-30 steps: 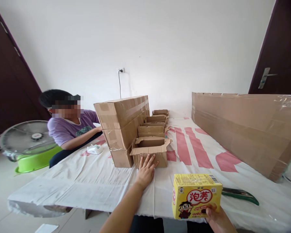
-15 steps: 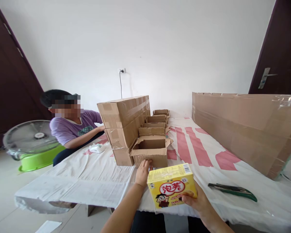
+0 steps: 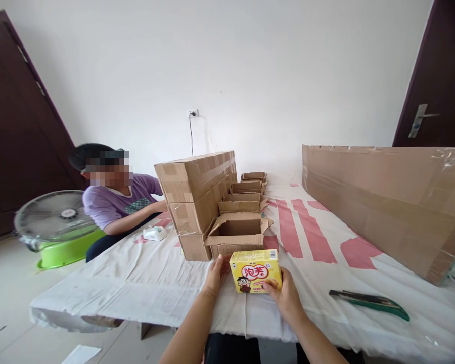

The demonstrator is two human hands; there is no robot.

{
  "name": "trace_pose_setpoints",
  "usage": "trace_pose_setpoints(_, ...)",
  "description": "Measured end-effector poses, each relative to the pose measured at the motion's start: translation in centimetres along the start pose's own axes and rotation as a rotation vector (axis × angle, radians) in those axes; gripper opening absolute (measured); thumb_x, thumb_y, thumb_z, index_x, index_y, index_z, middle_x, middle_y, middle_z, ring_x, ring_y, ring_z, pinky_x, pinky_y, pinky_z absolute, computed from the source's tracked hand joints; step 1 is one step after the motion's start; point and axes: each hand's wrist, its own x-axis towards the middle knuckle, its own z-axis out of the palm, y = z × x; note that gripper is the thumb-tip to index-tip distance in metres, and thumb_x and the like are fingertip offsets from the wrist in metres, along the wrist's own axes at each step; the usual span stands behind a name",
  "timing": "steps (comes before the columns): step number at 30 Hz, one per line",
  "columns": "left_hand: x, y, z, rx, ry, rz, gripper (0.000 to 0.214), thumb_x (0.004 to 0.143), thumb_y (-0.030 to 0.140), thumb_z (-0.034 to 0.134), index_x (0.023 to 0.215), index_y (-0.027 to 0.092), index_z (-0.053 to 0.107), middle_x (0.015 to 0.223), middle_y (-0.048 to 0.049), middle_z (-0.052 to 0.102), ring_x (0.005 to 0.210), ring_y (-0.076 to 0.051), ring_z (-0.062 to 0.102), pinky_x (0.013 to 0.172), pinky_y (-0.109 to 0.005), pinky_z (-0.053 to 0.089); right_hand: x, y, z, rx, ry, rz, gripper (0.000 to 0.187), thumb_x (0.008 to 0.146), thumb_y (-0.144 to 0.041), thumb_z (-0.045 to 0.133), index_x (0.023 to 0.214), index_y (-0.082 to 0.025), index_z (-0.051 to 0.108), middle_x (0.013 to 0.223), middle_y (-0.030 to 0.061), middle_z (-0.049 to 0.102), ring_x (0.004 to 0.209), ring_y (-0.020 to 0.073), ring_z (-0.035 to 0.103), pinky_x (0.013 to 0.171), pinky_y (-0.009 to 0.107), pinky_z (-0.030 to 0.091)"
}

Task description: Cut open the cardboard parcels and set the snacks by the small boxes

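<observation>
My right hand grips the right end of a yellow snack box, its thumb across the printed front. The box is upright at the table's near edge, with a cartoon figure and red characters facing me. My left hand is open at the box's left side, its fingertips partly hidden; I cannot tell whether they touch it. Just beyond is an open cardboard bin with raised flaps, the nearest in a row against a stack of taped cartons.
A green utility knife lies at right on the cloth-covered table. A long cardboard panel stands behind it. At left, a person in a purple shirt sits beside a white tape dispenser and a fan.
The yellow box has moved away from me and slightly left, held in my right hand. My left hand has drawn back from the cardboard bin's front to the yellow box's left side.
</observation>
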Motion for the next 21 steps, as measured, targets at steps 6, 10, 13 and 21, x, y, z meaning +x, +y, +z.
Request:
trace_pose_setpoints(6,-1.2,0.4,-0.1,-0.198,-0.299,0.004,0.079,0.061,0.073,0.067,0.114,0.014,0.068,0.116,-0.0159,0.069,0.116,-0.038,0.058,0.101,-0.05,0.042,0.1,0.8,0.4,-0.227,0.073,-0.164,0.045,0.078,-0.039,0.066,0.116,-0.017,0.056,0.11,0.0139,0.063,0.106,0.0314,0.058,0.092,0.045,0.048)
trace_pose_setpoints(10,-1.6,0.6,0.0,-0.288,-0.386,0.012,0.088,0.058,0.077,0.068,0.121,0.016,0.064,0.119,-0.0152,0.068,0.121,-0.04,0.053,0.104,-0.054,0.039,-0.2,0.8,0.8,-0.358,0.023,-0.207,0.038,0.079,-0.038,0.067,0.11,-0.018,0.059,0.107,0.0132,0.063,0.101,0.0314,0.058,0.089,0.046,0.049)
trace_pose_setpoints(13,-1.6,0.8,0.1,-0.348,-0.402,0.043,0.095,0.061,0.087,0.053,0.125,0.017,0.061,0.125,-0.0154,0.064,0.126,-0.04,0.049,0.106,-0.053,0.038,-0.3,0.8,1.0,-0.422,0.037,-0.217,0.027,0.088,-0.036,0.056,0.108,-0.019,0.059,0.104,0.0127,0.064,0.096,0.0296,0.059,0.087,0.044,0.05)
trace_pose_setpoints(21,-2.1,0.4,0.4,-0.105,-0.377,0.01,0.085,0.052,0.046,0.088,0.124,0.017,0.054,0.117,-0.0143,0.068,0.112,-0.037,0.06,0.095,-0.049,0.049,-0.5,1.0,0.6,-0.474,0.116,-0.199,0.017,0.092,-0.035,0.049,0.083,-0.022,0.053,0.086,0.0083,0.062,0.083,0.0264,0.059,0.076,0.041,0.05)
